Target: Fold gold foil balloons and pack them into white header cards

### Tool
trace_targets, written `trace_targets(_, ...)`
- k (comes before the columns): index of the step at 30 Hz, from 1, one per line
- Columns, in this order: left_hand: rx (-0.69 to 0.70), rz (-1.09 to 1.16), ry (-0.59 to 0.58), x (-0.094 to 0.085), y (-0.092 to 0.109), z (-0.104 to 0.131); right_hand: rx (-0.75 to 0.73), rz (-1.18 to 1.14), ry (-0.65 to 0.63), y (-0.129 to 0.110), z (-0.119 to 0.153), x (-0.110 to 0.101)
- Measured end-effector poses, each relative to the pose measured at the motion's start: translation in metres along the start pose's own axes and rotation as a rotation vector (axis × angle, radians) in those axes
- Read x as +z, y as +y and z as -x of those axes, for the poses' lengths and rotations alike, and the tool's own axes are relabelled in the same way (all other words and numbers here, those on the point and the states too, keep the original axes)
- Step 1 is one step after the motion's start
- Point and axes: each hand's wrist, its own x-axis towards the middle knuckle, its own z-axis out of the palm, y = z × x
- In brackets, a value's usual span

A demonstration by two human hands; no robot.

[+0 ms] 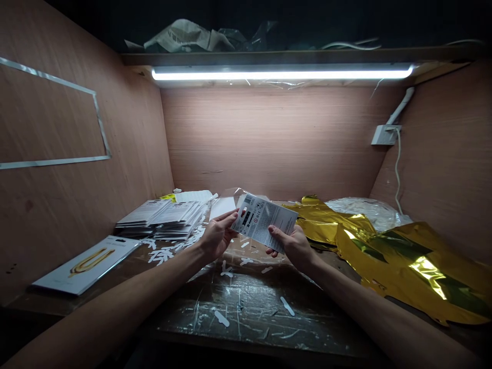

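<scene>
Between both hands, above the middle of the table, is a printed card in a clear sleeve point(265, 220), tilted down to the right, with small text and a barcode showing. My left hand point(220, 234) pinches its left end near the hanging hole. The lower right part is gripped by my right hand point(292, 246), thumb on the printed face and fingers behind. Behind the card, a plain white card point(223, 206) lies on the table, partly hidden.
Stacks of printed cards point(171, 218) and a packet picturing a gold U point(90, 264) lie left. Gold foil sheets point(403, 266) cover the right side, with clear plastic point(369, 211) behind. White paper scraps point(222, 318) dot the table point(261, 302). A lamp point(282, 75) hangs above.
</scene>
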Motion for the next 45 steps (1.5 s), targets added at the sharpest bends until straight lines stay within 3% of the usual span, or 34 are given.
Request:
trace_targets(7,-0.055,0.082,0.023,0.02,-0.023,0.015,0.002,0.033,-0.029,0.002,0.001,0.009)
trace_targets(12,-0.047,0.113,0.15,0.013,-0.012,0.006,-0.03,0.072,0.037,-0.005,-0.008,-0.007)
trace_targets(16,-0.036,0.134,0.177,0.008,-0.009,0.004,-0.079,0.11,0.037,-0.01,-0.009,-0.014)
trace_targets(21,-0.098,0.069,0.001,0.021,-0.022,0.022,-0.148,0.19,-0.006,-0.008,-0.006,0.002)
trace_targets(24,-0.1,0.041,-0.073,0.02,-0.021,0.022,-0.143,0.193,0.003,-0.005,-0.007,0.006)
trace_targets(30,0.023,0.13,0.167,0.006,-0.007,0.006,-0.14,0.233,-0.013,-0.003,-0.008,0.001)
trace_targets(41,0.084,0.122,0.116,0.027,-0.007,0.023,-0.168,0.273,-0.043,-0.004,-0.002,0.011)
trace_targets(45,0.041,0.106,0.171,0.027,-0.008,0.024,-0.16,0.275,-0.031,-0.004,0.0,0.015)
